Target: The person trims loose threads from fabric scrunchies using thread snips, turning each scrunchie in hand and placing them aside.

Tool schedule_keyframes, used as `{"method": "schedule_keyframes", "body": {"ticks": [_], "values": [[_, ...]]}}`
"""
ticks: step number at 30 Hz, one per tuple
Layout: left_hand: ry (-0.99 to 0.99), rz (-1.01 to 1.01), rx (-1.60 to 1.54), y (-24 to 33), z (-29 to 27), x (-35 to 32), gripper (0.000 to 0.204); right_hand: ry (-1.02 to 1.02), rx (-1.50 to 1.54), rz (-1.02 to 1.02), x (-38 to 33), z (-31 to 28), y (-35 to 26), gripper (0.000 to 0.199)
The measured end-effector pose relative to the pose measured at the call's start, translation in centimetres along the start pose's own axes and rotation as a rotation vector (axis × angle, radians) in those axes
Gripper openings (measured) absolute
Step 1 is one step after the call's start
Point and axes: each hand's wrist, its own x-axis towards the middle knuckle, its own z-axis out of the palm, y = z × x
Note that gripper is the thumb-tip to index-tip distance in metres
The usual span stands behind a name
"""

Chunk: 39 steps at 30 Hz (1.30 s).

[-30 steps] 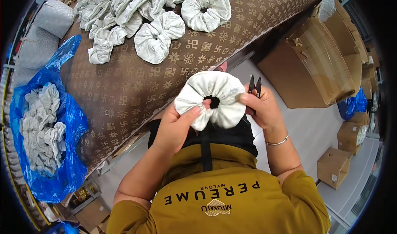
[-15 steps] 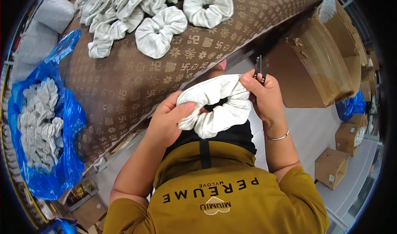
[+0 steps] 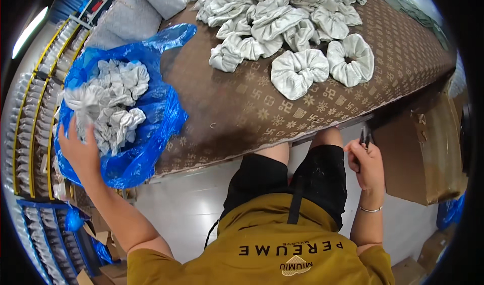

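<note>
left hand [image 3: 80,146] spread apart over bag [image 3: 169,111]; blurred scrunchie [image 3: 79,100] just beyond fingertips, contact unclear. right hand [image 3: 368,165] clamped round snips [image 3: 364,135].

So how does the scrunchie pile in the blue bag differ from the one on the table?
The bag pile sits inside the blue bag, while the table pile lies loose on brown cloth. The bag pile looks smaller; the table pile spreads wider, with two rings lying flat in front. The left hand is at the bag pile; no hand is at the table pile. Both are pale, gathered fabric rings.
</note>
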Motion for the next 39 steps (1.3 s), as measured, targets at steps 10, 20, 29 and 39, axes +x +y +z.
{"method": "schedule_keyframes", "body": {"ticks": [10, 20, 29, 39], "values": [[-0.08, 0.294, -0.918, 26.9, 5.5, -1.5, 0.047, -0.123, -0.1, -0.037, -2.0, 3.0, -1.6, 0.019], [-0.18, 0.032, -1.407, 23.3, 1.9, -3.1, 0.023, -0.124, -0.206, -0.182, -2.0, 3.1, -0.7, 0.015], [-1.157, -0.325, -2.265, 24.6, -5.0, -10.1, 0.024, -0.262, -0.194, -0.18, -0.8, 7.7, -1.6, 0.016], [-1.51, -0.76, -2.525, 26.7, -3.9, -10.9, 0.024, -0.181, -0.142, -0.212, -2.3, 5.8, -0.8, 0.014]]}}
